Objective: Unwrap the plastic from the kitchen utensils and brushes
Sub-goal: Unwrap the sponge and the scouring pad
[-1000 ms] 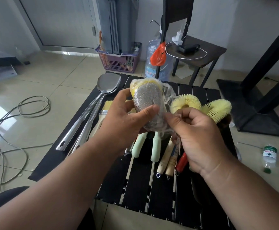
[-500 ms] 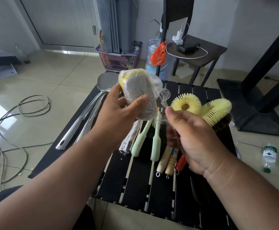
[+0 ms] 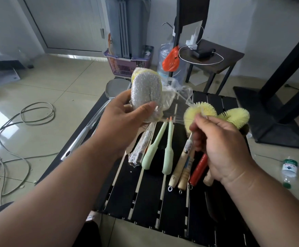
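My left hand [image 3: 125,116] grips a silver-and-yellow scrubbing sponge [image 3: 146,90] held up above the black slatted table [image 3: 145,202]. Clear plastic wrap [image 3: 177,91] hangs loose off the sponge's right side and stretches in a thin strand to my right hand [image 3: 221,145], which pinches its end. Below on the table lie two pale green brushes [image 3: 168,154], two wooden-handled brushes [image 3: 179,168] with yellow round bristle heads [image 3: 200,113], a red handle [image 3: 198,170] and a still-wrapped utensil [image 3: 141,148].
Steel ladle and spatula [image 3: 84,134] lie along the table's left edge. Cables [image 3: 11,132] coil on the tiled floor at left. A purple basket [image 3: 127,65], water jug [image 3: 168,65] and small side table [image 3: 221,57] stand behind. A bottle [image 3: 289,172] lies on the floor at right.
My left hand has carried the sponge up and to the left while my right hand drew away rightward, pulling the plastic off the sponge into a loose stretched strand.
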